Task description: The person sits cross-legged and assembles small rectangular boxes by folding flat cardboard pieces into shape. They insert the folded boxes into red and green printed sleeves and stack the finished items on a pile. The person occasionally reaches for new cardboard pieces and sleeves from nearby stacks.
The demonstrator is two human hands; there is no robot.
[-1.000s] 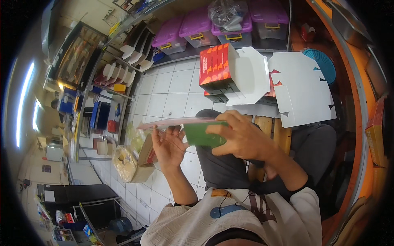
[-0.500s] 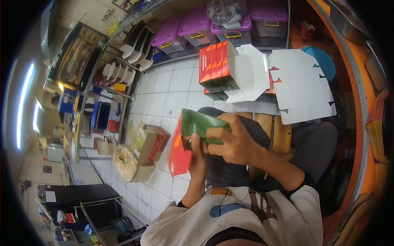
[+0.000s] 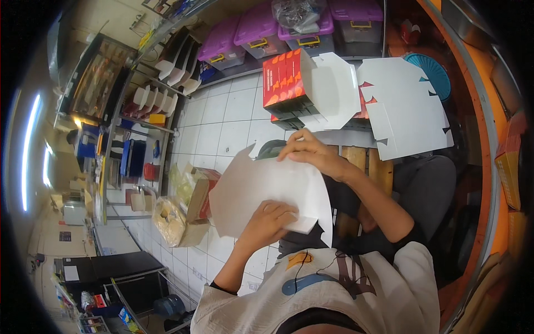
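Note:
A carton blank (image 3: 250, 186) lies over my lap, its plain white inside facing up. My left hand (image 3: 267, 222) is closed on its near side, the fingers curled by a raised flap (image 3: 305, 224). At the far edge, the bent fingers of my right hand (image 3: 311, 155) grip the card, and the thumb is out of sight. Beyond, on the right, more flat white blanks (image 3: 409, 111) lie in a pile. Next to them stand red printed folded boxes (image 3: 283, 78) with white flaps (image 3: 334, 86) spread out.
Purple-lidded storage bins (image 3: 258, 33) line the back shelf. On the tiled floor to the left sits an open cardboard box (image 3: 203, 195) with a plastic bag (image 3: 169, 222) beside it. A slatted wooden bench (image 3: 378, 172) shows by my legs. A blue round basket (image 3: 431, 72) stands far right.
The red and green carton has been turned and spread, so its white inside now faces up. My left hand has shifted onto its near side; my right hand has moved to the far edge.

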